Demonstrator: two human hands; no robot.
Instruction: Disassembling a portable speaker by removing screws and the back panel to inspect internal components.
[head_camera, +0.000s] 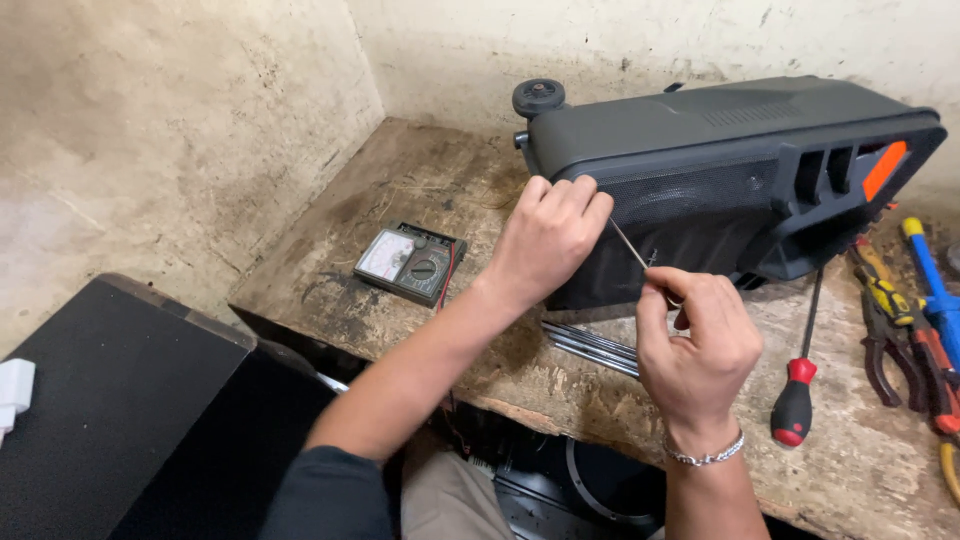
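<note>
- Speaker cabinet (720, 160), big and black, lies on its side across the back of your wooden workbench (420, 180), its mesh grille facing you and a small wheel (539, 97) sticking up at its upper left corner.
- Your left hand (548, 240) is curled shut over the grille's top left edge, fingers hooked on the rim, pinning the cabinet in place.
- Your right hand (695, 345) pinches a thin metal rod (630, 245) between thumb and fingertips, a silver bracelet (708, 455) on that wrist; the rod slants up to the left, its far end right by your left knuckles, against the grille.
- Just under the cabinet's front edge, a bundle of flat metal strips (590, 345) lies on the bench between your two arms.
- Off to the left, an analogue multimeter (410, 262) rests face up, well apart from the cabinet.
- To the right, a red-and-black screwdriver (797, 395) lies beside your right hand, its shaft running up under the cabinet.
- Further right you've got pliers (885, 335) and other coloured hand tools.
</note>
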